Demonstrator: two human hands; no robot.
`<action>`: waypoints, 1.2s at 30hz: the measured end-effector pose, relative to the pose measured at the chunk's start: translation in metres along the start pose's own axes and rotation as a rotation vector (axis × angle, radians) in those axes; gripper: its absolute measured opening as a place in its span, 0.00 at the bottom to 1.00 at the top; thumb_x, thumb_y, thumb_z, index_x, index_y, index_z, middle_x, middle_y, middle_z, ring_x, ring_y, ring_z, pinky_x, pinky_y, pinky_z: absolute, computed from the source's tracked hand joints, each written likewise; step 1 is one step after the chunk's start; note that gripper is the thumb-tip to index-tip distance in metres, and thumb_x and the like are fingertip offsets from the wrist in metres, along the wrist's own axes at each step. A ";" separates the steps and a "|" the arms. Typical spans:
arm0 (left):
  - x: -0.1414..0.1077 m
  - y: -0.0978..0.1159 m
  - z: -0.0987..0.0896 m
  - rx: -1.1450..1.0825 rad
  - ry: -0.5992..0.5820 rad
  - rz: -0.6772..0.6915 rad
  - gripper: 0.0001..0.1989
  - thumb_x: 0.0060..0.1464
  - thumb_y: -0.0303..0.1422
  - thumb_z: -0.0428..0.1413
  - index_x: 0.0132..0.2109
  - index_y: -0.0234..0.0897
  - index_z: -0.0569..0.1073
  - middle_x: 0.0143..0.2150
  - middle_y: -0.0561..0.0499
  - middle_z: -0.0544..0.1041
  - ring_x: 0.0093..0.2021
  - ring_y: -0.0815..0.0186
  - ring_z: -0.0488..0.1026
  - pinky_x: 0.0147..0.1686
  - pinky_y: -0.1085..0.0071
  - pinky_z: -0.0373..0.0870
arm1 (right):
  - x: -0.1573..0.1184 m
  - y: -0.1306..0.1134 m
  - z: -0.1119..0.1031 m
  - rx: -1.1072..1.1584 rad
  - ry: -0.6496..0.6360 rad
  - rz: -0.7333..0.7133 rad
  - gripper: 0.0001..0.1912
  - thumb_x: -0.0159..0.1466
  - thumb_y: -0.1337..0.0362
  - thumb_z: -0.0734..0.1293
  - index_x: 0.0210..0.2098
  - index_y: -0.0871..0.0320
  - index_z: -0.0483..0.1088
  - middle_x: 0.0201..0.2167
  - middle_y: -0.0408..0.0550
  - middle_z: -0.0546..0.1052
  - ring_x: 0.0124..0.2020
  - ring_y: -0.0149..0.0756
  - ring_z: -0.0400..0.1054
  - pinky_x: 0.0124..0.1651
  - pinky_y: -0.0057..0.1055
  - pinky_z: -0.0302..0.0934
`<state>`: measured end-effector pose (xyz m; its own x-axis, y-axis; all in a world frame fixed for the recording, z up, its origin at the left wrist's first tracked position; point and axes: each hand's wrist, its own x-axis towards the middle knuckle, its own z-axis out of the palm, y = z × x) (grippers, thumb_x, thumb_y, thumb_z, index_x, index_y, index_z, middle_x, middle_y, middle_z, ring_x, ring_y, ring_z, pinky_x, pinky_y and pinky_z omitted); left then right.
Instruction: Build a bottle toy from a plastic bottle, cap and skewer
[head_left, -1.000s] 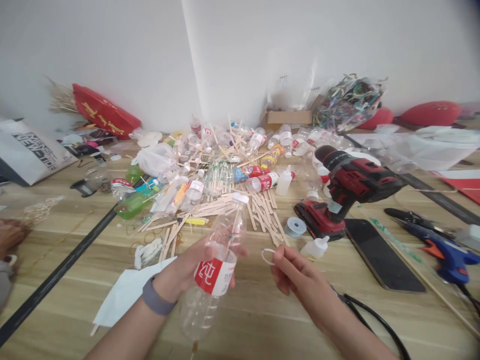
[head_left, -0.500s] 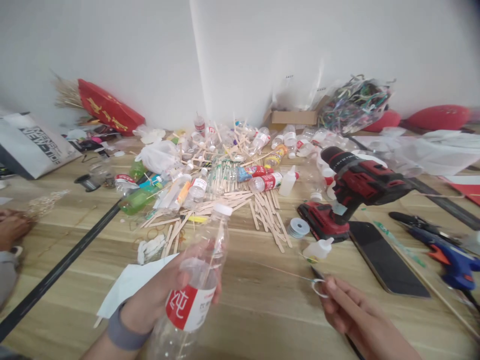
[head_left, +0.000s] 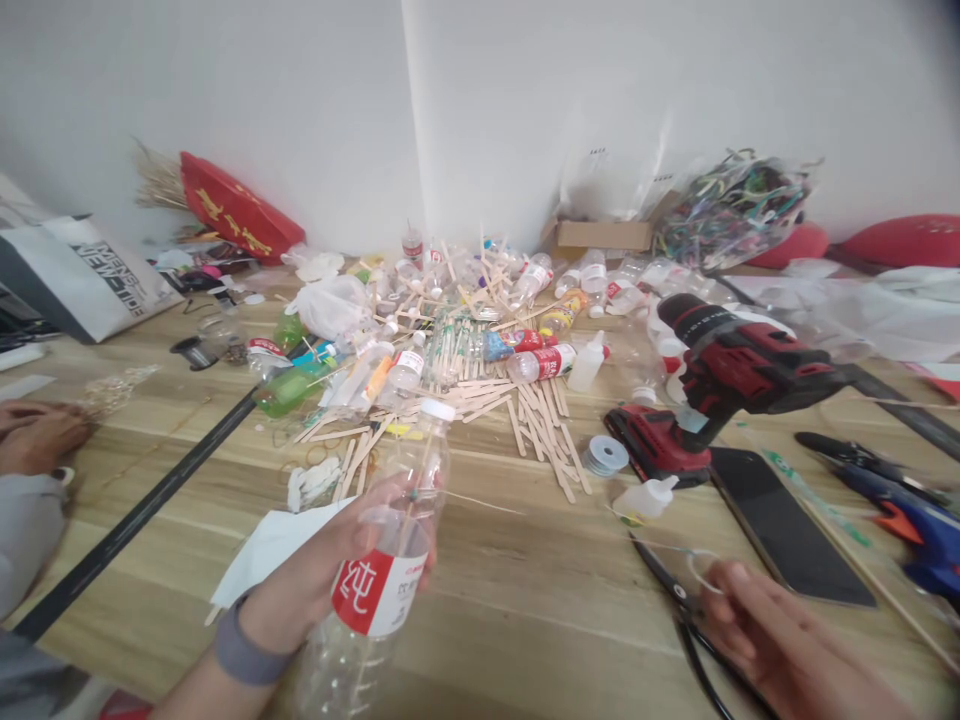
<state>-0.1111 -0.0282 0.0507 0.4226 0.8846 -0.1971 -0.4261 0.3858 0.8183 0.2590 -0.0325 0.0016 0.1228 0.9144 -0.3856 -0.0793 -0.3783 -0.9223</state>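
A clear plastic bottle [head_left: 382,590] with a white cap and a red-and-white label leans in my left hand [head_left: 352,550], whose fingers wrap round it. A thin thread runs rightward from the bottle's upper part. At the lower right, my right hand [head_left: 757,610] pinches a small white ring [head_left: 703,572], and thread shows beside the ring. Black-handled scissors [head_left: 679,600] lie on the table just left of my right hand. A small white dropper bottle [head_left: 646,498] lies beyond them.
The wooden table [head_left: 525,600] holds a pile of wooden sticks [head_left: 544,430] and bottles. To the right are a red drill [head_left: 750,370], a phone [head_left: 787,525] and a blue glue gun [head_left: 892,520]. Another person's hands [head_left: 37,435] rest at the left edge.
My right hand has moved right with the ring, away from the bottle, and more of the scissors shows. My left hand still grips the bottle. The view has shifted slightly left.
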 end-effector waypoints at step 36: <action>0.019 -0.018 0.013 -0.072 -0.253 -0.079 0.36 0.39 0.50 0.67 0.52 0.37 0.69 0.35 0.47 0.80 0.29 0.66 0.76 0.28 0.75 0.68 | -0.011 -0.019 0.081 0.011 -0.337 -0.009 0.25 0.56 0.40 0.68 0.23 0.58 0.65 0.18 0.39 0.66 0.20 0.26 0.54 0.25 0.27 0.48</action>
<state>-0.0849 -0.0218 0.0392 0.6395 0.7609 -0.1101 -0.4355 0.4766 0.7637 0.1792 -0.0237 0.0255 -0.2107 0.9146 -0.3452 -0.0907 -0.3699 -0.9246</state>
